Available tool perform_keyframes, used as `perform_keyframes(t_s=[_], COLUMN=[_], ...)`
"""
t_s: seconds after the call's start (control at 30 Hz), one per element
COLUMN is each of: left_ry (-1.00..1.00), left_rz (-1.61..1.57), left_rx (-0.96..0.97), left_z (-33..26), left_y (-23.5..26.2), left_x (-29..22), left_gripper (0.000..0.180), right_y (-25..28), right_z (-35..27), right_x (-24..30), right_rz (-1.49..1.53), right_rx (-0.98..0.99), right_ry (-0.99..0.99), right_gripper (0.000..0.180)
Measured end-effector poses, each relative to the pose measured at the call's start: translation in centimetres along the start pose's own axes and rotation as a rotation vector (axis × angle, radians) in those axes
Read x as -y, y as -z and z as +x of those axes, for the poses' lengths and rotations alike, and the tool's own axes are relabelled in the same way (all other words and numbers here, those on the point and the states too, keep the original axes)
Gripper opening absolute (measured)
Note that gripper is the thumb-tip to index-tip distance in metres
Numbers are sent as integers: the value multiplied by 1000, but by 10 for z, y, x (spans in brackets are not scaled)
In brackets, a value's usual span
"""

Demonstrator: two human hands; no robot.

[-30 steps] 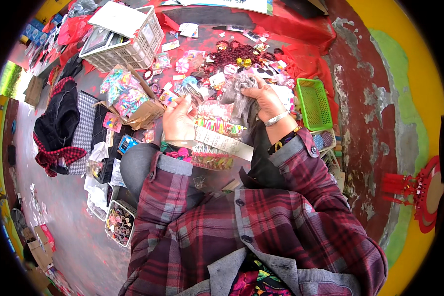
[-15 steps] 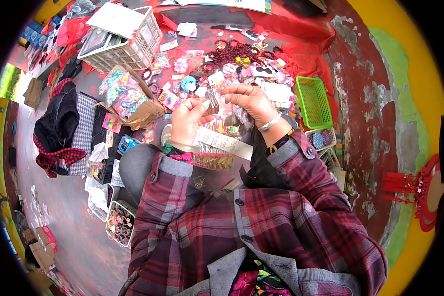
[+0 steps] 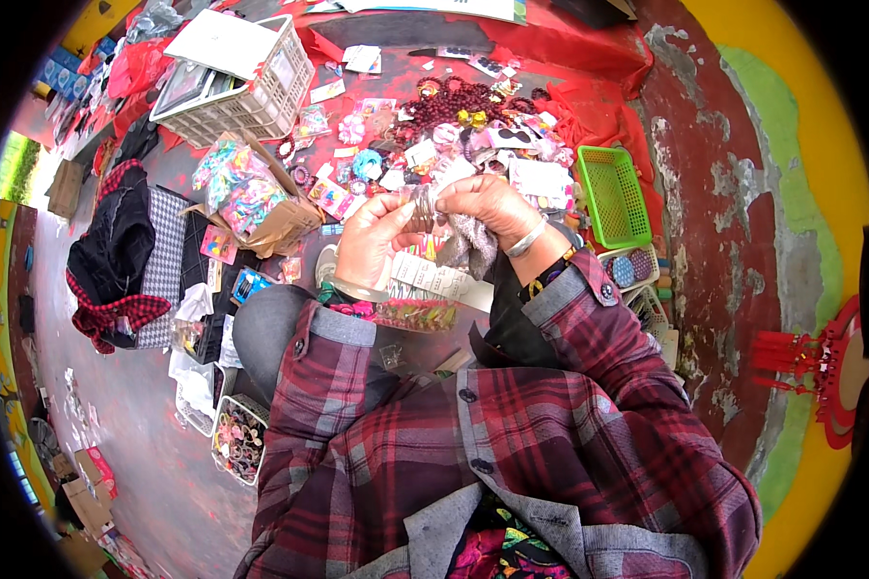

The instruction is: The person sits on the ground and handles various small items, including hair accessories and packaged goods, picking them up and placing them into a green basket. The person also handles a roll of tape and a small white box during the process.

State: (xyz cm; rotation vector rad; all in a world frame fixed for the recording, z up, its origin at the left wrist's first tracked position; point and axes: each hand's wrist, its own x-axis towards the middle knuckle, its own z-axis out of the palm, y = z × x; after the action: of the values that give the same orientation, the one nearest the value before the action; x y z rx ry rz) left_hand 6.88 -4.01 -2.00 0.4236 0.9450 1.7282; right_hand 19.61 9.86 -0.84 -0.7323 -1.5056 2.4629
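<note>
My left hand (image 3: 372,241) and my right hand (image 3: 488,205) meet in front of me, both pinching a small clear packet with dark rings (image 3: 420,207) between the fingertips. A grey cloth (image 3: 468,241) hangs under my right hand. A silver bangle sits on my right wrist, and plaid sleeves cover both forearms. Below the hands lies a long flat pack of colourful small items (image 3: 420,314) on my lap. Beyond the hands a red cloth (image 3: 589,58) carries many small trinkets and dark bead strings (image 3: 449,104).
A green plastic basket (image 3: 608,193) stands at the right of the trinkets. A white crate (image 3: 251,106) with papers sits at the back left, a cardboard box of bright hair ties (image 3: 246,193) beside it. Dark and checked clothing (image 3: 116,251) lies at left. A small basket (image 3: 237,444) rests on the floor.
My right hand has come back from the trinket pile toward my left hand, and both have risen slightly. The two hands now hold the small packet together.
</note>
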Motion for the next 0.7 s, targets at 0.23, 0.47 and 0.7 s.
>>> perform_keyframes(t_s=[0.23,0.47,0.7], left_ry=[10,99,128], left_rz=[15,-267,-398], left_rx=[37,96,137], left_z=[0,0,0], left_y=[2,4,7], left_x=[3,10,15], left_gripper=[20,21,20], right_y=[1,1,-8], right_z=[1,0,-5], right_x=[-1,-5,2], right_rz=[31,120,118], right_rx=[61,221,235], right_ry=[-1,89,98], right_gripper=[8,7,8])
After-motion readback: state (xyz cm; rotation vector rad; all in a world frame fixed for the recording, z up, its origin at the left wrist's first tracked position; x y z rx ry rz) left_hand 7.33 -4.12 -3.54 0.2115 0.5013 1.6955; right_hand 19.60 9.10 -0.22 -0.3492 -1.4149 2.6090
